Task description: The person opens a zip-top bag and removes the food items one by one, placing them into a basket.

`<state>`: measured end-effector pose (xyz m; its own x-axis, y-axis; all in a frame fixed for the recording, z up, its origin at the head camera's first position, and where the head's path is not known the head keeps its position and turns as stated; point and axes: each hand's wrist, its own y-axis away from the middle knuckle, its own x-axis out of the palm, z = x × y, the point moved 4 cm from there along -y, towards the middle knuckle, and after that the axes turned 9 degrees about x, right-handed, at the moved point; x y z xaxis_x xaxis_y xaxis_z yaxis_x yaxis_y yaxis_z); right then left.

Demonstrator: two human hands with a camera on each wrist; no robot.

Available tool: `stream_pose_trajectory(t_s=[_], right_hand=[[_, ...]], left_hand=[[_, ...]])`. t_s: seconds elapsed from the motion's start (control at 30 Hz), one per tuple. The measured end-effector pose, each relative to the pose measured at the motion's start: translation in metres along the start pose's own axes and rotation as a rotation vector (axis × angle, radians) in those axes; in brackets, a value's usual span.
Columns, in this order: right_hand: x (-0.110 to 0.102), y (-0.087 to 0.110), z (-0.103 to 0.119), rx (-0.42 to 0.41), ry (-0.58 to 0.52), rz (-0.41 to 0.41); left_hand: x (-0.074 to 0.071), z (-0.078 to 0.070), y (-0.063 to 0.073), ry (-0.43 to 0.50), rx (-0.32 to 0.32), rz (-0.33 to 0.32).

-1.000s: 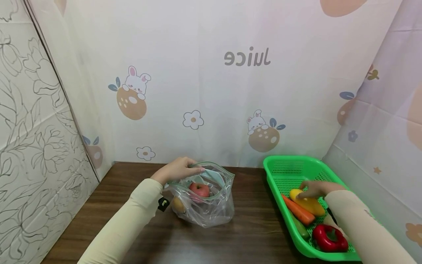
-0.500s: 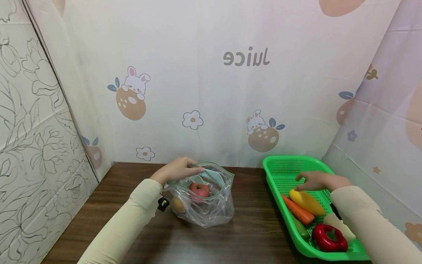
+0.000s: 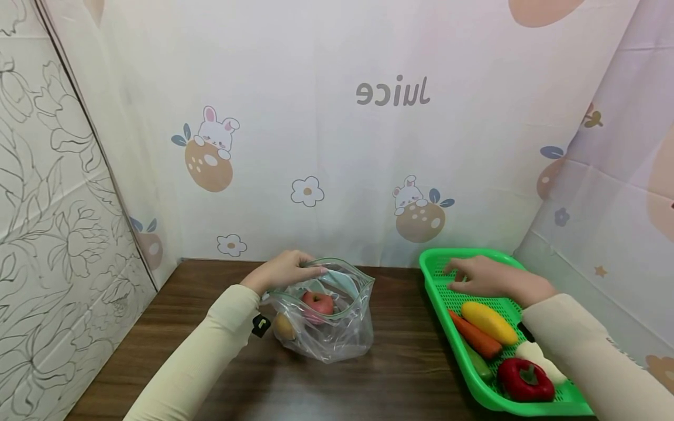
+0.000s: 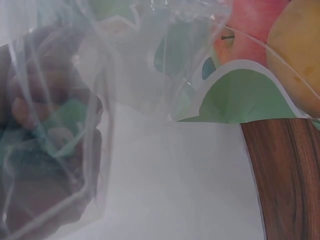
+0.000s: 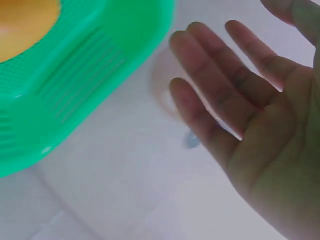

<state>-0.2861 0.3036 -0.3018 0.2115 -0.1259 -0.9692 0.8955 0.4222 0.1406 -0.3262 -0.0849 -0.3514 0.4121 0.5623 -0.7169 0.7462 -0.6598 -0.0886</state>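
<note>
In the head view, my left hand [image 3: 284, 272] grips the rim of a clear zip bag [image 3: 337, 339] standing on the table, thumb lying over the edge. A red apple [image 3: 317, 303] and a yellow-brown fruit [image 3: 284, 326] show in the bag. The left wrist view has the left hand [image 4: 55, 130] blurred behind the plastic. My right hand [image 3: 492, 276], holding nothing, is over the far part of a green basket [image 3: 437, 292], beyond a smooth yellow oblong fruit [image 3: 489, 323]. Its fingers are loosely extended and spread in the right wrist view.
Also in the basket are a carrot [image 3: 476, 336], a green vegetable [image 3: 478, 361], a red bell pepper [image 3: 525, 380] and a whitish lumpy piece [image 3: 542, 359]. The brown wooden table [image 3: 405, 374] ends at a printed curtain [image 3: 326, 140] behind.
My right hand has left the yellow oblong fruit, lifted, and shifted away and to the left over the basket. The fruit stays in the basket. My left hand and the bag keep still.
</note>
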Motion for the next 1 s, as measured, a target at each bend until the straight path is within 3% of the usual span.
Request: stream_pose_trajectory(t_s=[0.13,0.33,0.6,0.87,1.0], right_hand=[[-0.008,-0.002,0.032,-0.076,-0.005,-0.036],[-0.012,-0.004,0.074,-0.114,0.039,-0.039],[-0.011,-0.005,0.109,-0.192,0.075,-0.068],[-0.006,-0.015,0.149,-0.388,0.118,-0.218],[0.001,-0.025,0.169,-0.485,0.143,-0.243]], left_hand=[[0.000,0.001,-0.001,0.000,0.006,0.001],[-0.001,0.000,-0.003,-0.005,0.014,0.000],[0.000,0.000,-0.003,-0.007,0.014,0.004],[0.000,-0.002,-0.004,-0.008,0.018,0.004],[0.000,-0.004,-0.005,0.006,0.018,0.006]])
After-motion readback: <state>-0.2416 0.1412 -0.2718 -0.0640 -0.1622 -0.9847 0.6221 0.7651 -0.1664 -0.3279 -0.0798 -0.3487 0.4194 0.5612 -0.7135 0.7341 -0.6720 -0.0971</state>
